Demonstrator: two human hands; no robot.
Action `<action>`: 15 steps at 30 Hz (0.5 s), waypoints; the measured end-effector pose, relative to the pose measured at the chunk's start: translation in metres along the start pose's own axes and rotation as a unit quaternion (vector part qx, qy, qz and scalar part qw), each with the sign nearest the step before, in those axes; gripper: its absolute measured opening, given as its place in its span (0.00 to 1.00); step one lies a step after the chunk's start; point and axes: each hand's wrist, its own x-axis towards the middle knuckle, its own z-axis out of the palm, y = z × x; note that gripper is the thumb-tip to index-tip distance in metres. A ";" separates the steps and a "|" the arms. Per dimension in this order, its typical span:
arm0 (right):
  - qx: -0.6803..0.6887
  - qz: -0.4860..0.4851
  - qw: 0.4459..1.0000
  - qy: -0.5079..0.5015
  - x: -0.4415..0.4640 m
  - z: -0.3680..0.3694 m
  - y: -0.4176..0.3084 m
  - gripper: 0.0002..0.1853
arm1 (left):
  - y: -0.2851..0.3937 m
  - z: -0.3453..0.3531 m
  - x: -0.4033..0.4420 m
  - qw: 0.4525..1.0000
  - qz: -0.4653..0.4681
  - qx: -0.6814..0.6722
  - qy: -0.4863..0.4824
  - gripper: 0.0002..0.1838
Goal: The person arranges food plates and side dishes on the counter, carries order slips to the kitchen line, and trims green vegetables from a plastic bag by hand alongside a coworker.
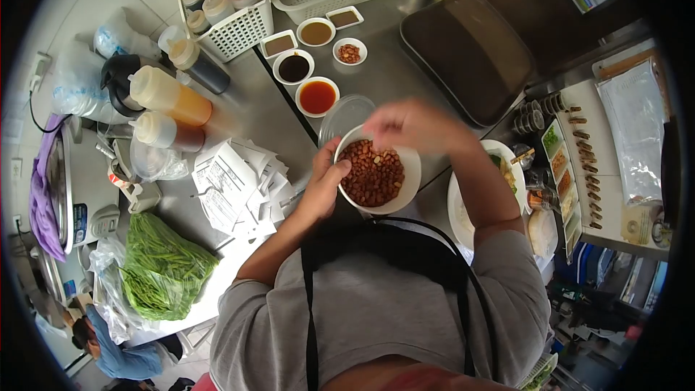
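A: And the brown nuts, where?
B: In a round white tub, right in front of the black apron.
A: And the left hand?
B: Tight on the side of the tub. Thumb over the rim, other fingers curled round the outside.
A: And the right hand?
B: Up above the nuts, all blurry. Fingers bent. Too fuzzy to tell about open or closed, or about holding any nuts.
A: What else close by?
B: A see-through lid, just beside the tub. Past that, red sauce, black sauce and a little dish of nuts, all on a shiny metal table.
A: And to the left?
B: Paper slips in a messy pile, squeeze bottles, and long green beans in a clear bag.
A: To the right?
B: A big white dish near the tub, and a dark tray farther up.
A: And out in the room?
B: A purple cloth on the far left. Low in the corner, a person in blue.
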 end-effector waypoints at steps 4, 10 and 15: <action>-0.297 0.009 0.952 -0.074 -0.030 0.054 -0.010 0.17 | 0.016 0.017 -0.004 0.996 -0.029 -0.088 -0.010 0.28; -0.283 0.085 0.949 -0.108 -0.036 0.081 0.002 0.11 | 0.012 0.019 -0.017 0.993 -0.052 -0.107 -0.005 0.28; 0.050 0.233 0.966 -0.103 -0.029 0.061 -0.023 0.08 | 0.030 0.025 -0.035 0.997 -0.032 -0.074 -0.012 0.28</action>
